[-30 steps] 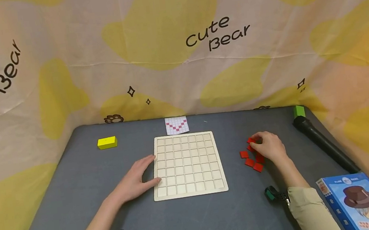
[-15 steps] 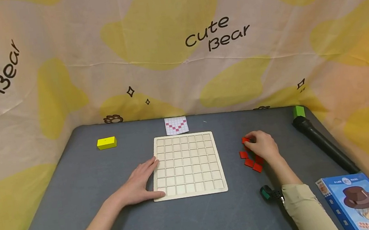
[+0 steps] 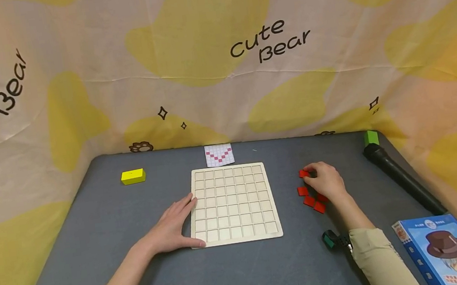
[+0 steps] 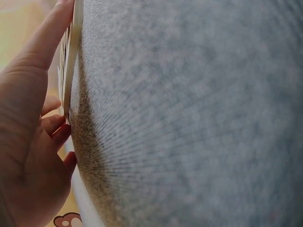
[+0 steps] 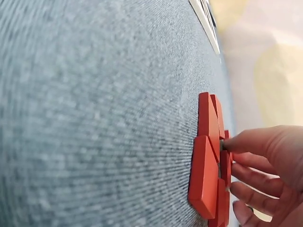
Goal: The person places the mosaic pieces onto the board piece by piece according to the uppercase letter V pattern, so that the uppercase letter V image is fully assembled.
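My left hand (image 3: 171, 226) rests along the left side of a pale gridded wooden board (image 3: 232, 200), its fingers stretched out at the edge and its thumb at the lower left corner. The left wrist view shows the board's edge (image 4: 72, 61) on the grey cloth beside the thumb. Right of the board, my right hand (image 3: 327, 180) pinches a red square tile (image 3: 302, 173) between thumb and fingers, low over the table. Several more red tiles (image 3: 309, 201) lie just nearer; in the right wrist view, tiles (image 5: 204, 177) partly hide the fingertips.
A small pattern card (image 3: 219, 155) with a pink V lies behind the board. At far left sits a yellow block (image 3: 133, 176). On the right are a green block (image 3: 371, 138), a black rod (image 3: 404, 180) and a blue box (image 3: 451, 248).
My right hand has shifted left, bringing a red tile slightly left with it, then stayed there. My left hand's thumb has slid down to the board's near left corner.
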{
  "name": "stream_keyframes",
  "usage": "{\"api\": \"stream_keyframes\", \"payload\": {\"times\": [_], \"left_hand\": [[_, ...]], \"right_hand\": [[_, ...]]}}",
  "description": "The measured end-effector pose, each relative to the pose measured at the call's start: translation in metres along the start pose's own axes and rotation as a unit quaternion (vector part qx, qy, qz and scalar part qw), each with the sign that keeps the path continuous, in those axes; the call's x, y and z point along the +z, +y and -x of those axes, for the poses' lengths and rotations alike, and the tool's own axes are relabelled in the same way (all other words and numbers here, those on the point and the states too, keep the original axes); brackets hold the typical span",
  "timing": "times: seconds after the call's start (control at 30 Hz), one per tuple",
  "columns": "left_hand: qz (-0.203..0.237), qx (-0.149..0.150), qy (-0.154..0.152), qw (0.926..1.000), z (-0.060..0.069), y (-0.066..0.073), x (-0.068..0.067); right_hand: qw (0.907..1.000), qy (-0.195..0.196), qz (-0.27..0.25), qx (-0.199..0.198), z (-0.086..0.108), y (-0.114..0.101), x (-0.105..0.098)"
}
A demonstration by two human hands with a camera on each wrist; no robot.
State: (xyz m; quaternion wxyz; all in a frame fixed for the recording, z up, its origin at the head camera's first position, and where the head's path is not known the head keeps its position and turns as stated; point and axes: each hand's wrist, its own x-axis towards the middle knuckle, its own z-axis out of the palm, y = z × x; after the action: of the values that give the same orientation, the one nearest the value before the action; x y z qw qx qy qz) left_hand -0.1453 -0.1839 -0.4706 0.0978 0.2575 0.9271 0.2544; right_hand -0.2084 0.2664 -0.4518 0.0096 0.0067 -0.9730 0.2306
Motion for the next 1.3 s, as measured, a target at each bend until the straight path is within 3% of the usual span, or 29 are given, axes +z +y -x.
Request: {"api": "stream_keyframes", "payload": {"times": [0.37,0.57,0.97,1.3], "left_hand": [[-0.019,0.004,0.000,0.9998,-0.001,-0.001,0.000],[-0.019,0.013,0.001,0.9997,0.000,-0.002,0.002],[-0.018,0.012,-0.005,0.9998,0.000,-0.002,0.002],[-0.017,0.021,0.002,0.9996,0.000,0.000,-0.001]], "right_hand": [[1.0000,0.008,-0.004,-0.004,0.003,0.004,0.002],[0.9996,0.010,-0.026,-0.009,0.009,-0.007,0.007],[0.9915,0.018,-0.105,-0.075,0.021,-0.047,0.028],[0.9820,-0.014,-0.128,-0.138,0.036,-0.093,0.048]]}}
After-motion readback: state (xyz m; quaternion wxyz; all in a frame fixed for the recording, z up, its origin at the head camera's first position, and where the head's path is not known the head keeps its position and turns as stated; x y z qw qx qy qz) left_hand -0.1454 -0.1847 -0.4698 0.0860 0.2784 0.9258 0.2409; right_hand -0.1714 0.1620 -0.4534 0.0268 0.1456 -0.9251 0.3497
